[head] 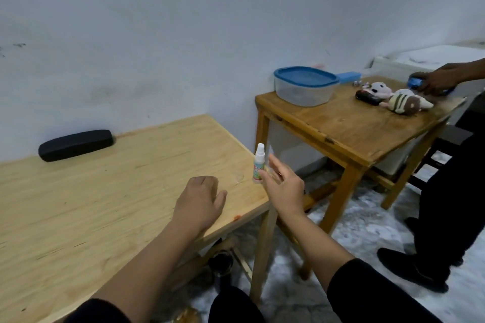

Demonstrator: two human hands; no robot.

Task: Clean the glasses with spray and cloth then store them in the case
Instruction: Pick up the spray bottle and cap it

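Case [76,145] lies shut at the desk [105,204] back, long axis left-right. Spray bottle [259,164] stands upright, nozzle up. Right hand [284,186] fingers spread beside it; left hand [200,202] fingers curled, empty.

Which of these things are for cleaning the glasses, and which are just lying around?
For the job:
spray bottle, standing at the light table's right edge, by the open right hand
black glasses case, shut, by the wall

Just lying about, on the other table:
tub with a blue lid
soft toys

No glasses or cloth in sight.
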